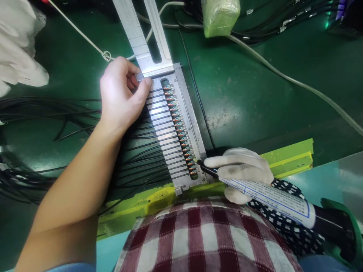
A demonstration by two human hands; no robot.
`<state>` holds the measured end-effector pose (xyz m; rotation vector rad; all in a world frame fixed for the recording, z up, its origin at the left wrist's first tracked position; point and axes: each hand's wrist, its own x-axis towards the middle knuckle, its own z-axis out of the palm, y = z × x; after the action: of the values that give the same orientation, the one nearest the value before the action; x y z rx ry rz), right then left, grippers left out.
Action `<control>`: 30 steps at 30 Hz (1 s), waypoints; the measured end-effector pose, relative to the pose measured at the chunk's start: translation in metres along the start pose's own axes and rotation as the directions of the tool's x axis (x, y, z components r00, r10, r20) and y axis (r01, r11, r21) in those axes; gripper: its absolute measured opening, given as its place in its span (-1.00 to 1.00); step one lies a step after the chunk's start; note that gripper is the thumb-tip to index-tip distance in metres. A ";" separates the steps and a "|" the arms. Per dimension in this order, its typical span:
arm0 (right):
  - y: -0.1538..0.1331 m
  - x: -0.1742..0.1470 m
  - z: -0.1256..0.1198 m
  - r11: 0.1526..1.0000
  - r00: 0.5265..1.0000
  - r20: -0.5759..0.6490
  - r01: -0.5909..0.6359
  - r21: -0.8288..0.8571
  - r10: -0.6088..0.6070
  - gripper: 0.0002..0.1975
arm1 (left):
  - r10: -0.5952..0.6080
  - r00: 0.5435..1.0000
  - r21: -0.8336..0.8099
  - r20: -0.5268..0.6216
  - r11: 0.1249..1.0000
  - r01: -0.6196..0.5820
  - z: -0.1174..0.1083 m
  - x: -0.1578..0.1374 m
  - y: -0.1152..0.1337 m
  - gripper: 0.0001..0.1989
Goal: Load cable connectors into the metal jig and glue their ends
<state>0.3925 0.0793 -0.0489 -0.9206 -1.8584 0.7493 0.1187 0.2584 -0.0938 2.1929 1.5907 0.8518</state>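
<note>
White-gloved R hand (244, 168): wrapped round white printed tube w/ black nozzle (266, 200), tip by near end of row of small orange-and-green wire ends (180, 126). Row lies left & far of grip, in slotted silver metal fixture (193, 122), long axis near-right to far-left. Bare L hand (120, 92): pinching fixture's far-left edge; R hand nearer tip. Thin black cables (156, 124) off left; dark green tabletop (244, 102) underneath.

The bare left hand (120, 94) pinches — the gloved right hand (244, 170) grips.

— Fixture (185, 102): where laid?
— On the counter (241, 94), between left hand (121, 94) and right hand (245, 168); cables (53, 107) are led in from the left.
— Farther back?
— Cloth (19, 45) is placed left, block (219, 17) right.
</note>
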 end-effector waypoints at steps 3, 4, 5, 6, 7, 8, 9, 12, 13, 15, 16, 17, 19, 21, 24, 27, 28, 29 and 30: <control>0.001 0.000 0.001 1.000 1.000 -0.012 0.012 0.001 -0.012 -0.87 | 0.006 1.000 0.003 0.002 1.000 -0.006 -0.001 0.000 0.001 -0.74; 0.001 -0.001 0.001 1.000 1.000 -0.016 0.017 0.003 -0.017 -0.86 | 0.008 1.000 0.001 0.003 1.000 -0.008 -0.001 0.000 0.002 -0.74; 0.001 -0.001 0.002 1.000 1.000 -0.021 0.021 0.006 -0.021 -0.84 | 0.008 1.000 0.000 0.005 1.000 -0.008 -0.001 0.000 0.002 -0.74; 0.001 -0.001 0.002 1.000 0.999 -0.024 0.022 0.008 -0.022 -0.84 | 0.007 1.000 0.001 0.006 1.000 -0.007 -0.001 0.000 0.003 -0.74; 0.001 -0.002 0.002 1.000 1.000 -0.022 0.021 0.009 -0.021 -0.83 | 0.006 1.000 0.002 0.007 1.000 -0.006 -0.001 0.000 0.003 -0.73; 0.000 -0.002 0.002 1.000 1.000 -0.023 0.017 0.009 -0.017 -0.84 | 0.004 1.000 0.002 0.008 1.000 -0.004 -0.001 0.000 0.003 -0.72; 0.000 -0.002 0.001 1.000 1.000 -0.025 0.009 0.009 -0.009 -0.84 | 0.001 1.000 0.002 0.004 1.000 -0.001 -0.001 0.000 0.003 -0.72; -0.001 -0.001 0.000 1.000 1.000 -0.005 -0.004 0.008 0.004 -0.88 | -0.011 1.000 -0.011 -0.016 1.000 0.011 -0.001 0.000 0.003 -0.77; -0.001 -0.001 -0.001 1.000 1.000 0.004 0.002 0.008 -0.002 -0.89 | -0.014 1.000 -0.015 -0.022 1.000 0.014 0.000 0.000 0.003 -0.80; 0.000 -0.001 -0.001 1.000 1.000 0.008 0.020 0.014 -0.020 -0.90 | -0.018 1.000 -0.017 -0.024 1.000 0.018 0.000 0.000 0.003 -0.83; 0.000 -0.001 -0.001 1.000 1.000 -0.002 0.023 0.017 -0.023 -0.91 | -0.019 1.000 -0.019 -0.021 1.000 0.019 0.000 0.000 0.003 -0.84; 0.000 -0.001 0.000 1.000 1.000 -0.011 0.018 0.018 -0.017 -0.92 | -0.019 1.000 -0.020 -0.018 1.000 0.019 0.000 0.000 0.003 -0.83; 0.001 -0.001 0.000 1.000 1.000 -0.019 0.000 0.019 0.000 -0.92 | -0.020 1.000 -0.023 -0.012 1.000 0.020 -0.001 0.000 0.004 -0.83; 0.002 -0.002 0.001 1.000 1.000 -0.015 -0.010 0.015 0.011 -0.91 | -0.025 1.000 -0.025 -0.005 0.999 0.025 -0.001 0.000 0.006 -0.84; 0.002 -0.002 0.001 1.000 0.999 -0.032 -0.002 0.006 0.002 -0.89 | -0.041 0.999 -0.017 -0.004 0.999 0.041 -0.002 0.000 0.008 -0.83; -0.001 -0.001 0.002 1.000 0.999 -0.053 0.011 -0.014 -0.012 -0.91 | -0.048 0.999 -0.009 -0.004 0.999 0.048 -0.003 0.000 0.010 -0.81; -0.003 -0.001 0.001 1.000 0.998 -0.064 0.015 -0.022 -0.017 -0.90 | -0.051 0.999 -0.008 0.000 0.999 0.051 -0.003 0.000 0.011 -0.81; -0.005 -0.002 0.001 0.999 0.997 -0.075 0.016 -0.029 -0.019 -0.87 | -0.052 0.999 -0.007 0.001 0.999 0.052 -0.003 0.000 0.011 -0.82; -0.007 -0.003 0.001 0.999 0.996 -0.082 0.013 -0.035 -0.016 -0.85 | -0.053 0.999 -0.005 0.001 0.999 0.053 -0.003 0.000 0.011 -0.82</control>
<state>0.3908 0.0734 -0.0450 -0.9455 -1.8085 0.6627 0.1253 0.2545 -0.0857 2.1375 1.6366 0.8391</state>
